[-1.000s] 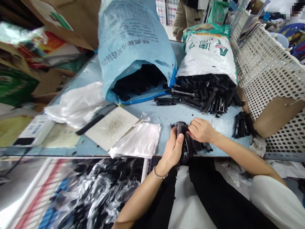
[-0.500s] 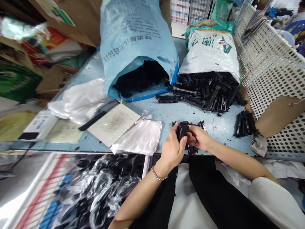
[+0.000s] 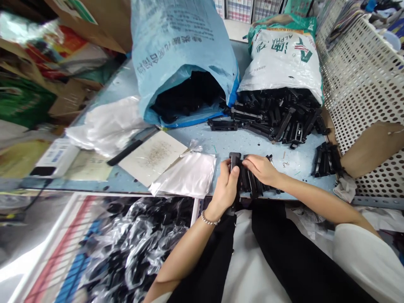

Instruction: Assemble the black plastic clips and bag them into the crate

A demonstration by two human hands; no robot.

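Observation:
My left hand [image 3: 225,185] is wrapped round a long black plastic part [image 3: 235,159], held upright at the table's front edge with its wider end on top. Just right of it, my right hand [image 3: 261,169] has its fingers bent together on the top of a black part; its fingertips are partly hidden. Several similar black plastic parts [image 3: 252,185] lie side by side under that hand. Behind both hands, a pile of such parts [image 3: 280,120] spills from a white and green bag [image 3: 280,63].
A big blue bag [image 3: 186,46] with black contents lies open at the back. Clear plastic bags [image 3: 186,174] and a cream board [image 3: 154,155] are on the left. A small group of black parts [image 3: 326,159] sits beside the perforated white basket [image 3: 366,84]. Wrapped black items [image 3: 135,240] fill a crate below.
The black part in my left hand has turned more upright and shifted slightly left. My right hand has come off it onto the parts on the table. The view has tilted slightly.

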